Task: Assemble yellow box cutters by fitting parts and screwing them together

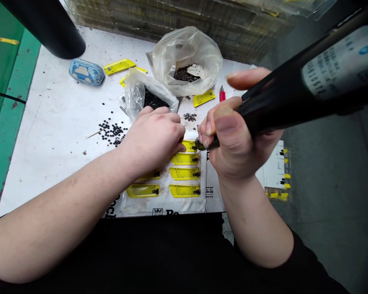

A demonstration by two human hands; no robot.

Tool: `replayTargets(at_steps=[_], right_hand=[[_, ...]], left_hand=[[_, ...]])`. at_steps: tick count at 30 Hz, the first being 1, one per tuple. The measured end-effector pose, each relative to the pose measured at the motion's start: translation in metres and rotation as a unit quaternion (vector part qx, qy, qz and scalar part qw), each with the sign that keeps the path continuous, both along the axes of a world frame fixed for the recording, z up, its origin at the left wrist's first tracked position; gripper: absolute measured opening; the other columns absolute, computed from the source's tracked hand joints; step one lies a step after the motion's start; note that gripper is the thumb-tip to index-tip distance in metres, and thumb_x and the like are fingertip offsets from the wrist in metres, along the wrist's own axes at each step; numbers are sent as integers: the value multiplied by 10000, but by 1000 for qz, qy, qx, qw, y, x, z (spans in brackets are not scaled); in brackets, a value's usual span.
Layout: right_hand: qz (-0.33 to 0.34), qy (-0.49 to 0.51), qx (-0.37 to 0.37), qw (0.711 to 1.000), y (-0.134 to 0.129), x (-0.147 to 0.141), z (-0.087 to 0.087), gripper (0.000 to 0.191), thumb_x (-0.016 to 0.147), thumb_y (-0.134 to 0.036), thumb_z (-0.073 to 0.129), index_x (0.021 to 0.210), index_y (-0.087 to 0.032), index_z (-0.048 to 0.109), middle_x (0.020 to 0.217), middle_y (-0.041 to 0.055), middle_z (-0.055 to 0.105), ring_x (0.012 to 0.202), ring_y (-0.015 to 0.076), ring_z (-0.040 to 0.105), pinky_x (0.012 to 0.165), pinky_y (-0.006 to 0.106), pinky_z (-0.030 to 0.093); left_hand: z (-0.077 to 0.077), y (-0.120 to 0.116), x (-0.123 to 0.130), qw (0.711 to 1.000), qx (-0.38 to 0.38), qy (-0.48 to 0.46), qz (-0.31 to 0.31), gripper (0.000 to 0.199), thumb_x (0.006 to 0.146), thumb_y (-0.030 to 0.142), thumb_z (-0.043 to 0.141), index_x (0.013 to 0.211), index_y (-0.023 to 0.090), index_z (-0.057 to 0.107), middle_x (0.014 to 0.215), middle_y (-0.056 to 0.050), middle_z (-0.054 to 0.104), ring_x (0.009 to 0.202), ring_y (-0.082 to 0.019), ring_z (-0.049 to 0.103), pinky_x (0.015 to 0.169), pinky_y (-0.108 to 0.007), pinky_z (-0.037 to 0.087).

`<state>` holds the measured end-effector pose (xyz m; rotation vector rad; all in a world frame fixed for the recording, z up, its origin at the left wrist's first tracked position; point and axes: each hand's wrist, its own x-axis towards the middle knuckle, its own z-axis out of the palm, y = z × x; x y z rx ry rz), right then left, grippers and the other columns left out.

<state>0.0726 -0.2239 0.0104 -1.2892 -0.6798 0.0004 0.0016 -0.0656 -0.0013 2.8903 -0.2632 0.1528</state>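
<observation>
My right hand (241, 134) is wrapped round a black electric screwdriver (282, 90), its body slanting up to the right. The tool's nose meets the right end of a yellow plastic part (188, 145), where a small black piece sits. My left hand (158, 132) is closed over that part's left end, thumb against it and other fingertips hidden. Below, more yellow parts (184, 174) lie in two columns on a white padded sheet (165, 206), each visible one with a black piece at its right end. My left hand and forearm cover some of the left column.
Beyond my hands stand a bag of black pieces (155, 98) and a larger clear bag (187, 45). Loose black pieces (112, 131), a red-handled cutter (222, 94), a blue patterned case (86, 72) and a black cylinder (53, 28) are on the white table (52, 122).
</observation>
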Motion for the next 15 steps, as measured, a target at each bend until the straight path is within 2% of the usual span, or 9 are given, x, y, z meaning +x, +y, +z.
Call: replayTargets(at_steps=[2,3,5,10,13,15], right_hand=[[-2,5,77,997,4,1,-3,288,829,-371,930,1050,-323,752,630,-91,588,533,173,561,606,371,572],[-4,10,78,997,5,1,-5,269,826,-381,929,1018,-320,752,639,-83,599,564,185,599,660,392,603],[-23,20,55,998,6,1,-7,281,821,-456,920,987,-331,731,670,-66,614,605,201,630,695,421,626],[-61,15,-26,998,0,-2,-6,318,842,-611,851,969,-368,689,720,-28,599,627,227,620,556,422,568],[-86,8,-41,995,1,-3,-5,311,848,-640,830,930,-373,691,696,-19,552,646,247,624,535,426,551],[-95,6,-22,995,4,-2,-6,311,821,-614,869,894,-362,702,663,-22,533,681,262,649,594,438,580]], left_hand=[[-1,0,0,1000,-13,1,1,232,989,406,741,987,180,794,967,-101,736,1058,-343,691,927,-508,521],[-2,0,0,1000,-17,4,2,234,988,406,741,998,178,795,981,-105,739,1069,-349,692,934,-516,520],[-2,1,0,1000,-21,9,4,231,984,402,749,1014,177,795,1005,-106,745,1087,-357,694,940,-522,519],[0,0,0,1000,-17,8,2,227,991,393,742,1039,177,795,1018,-103,753,1093,-363,703,912,-513,520],[1,0,0,1000,-15,7,-7,219,997,373,730,1061,176,803,1038,-108,763,1117,-367,706,903,-504,517],[1,0,0,1000,-11,5,-12,204,999,361,726,1049,182,810,1036,-104,767,1136,-363,708,899,-492,513]])
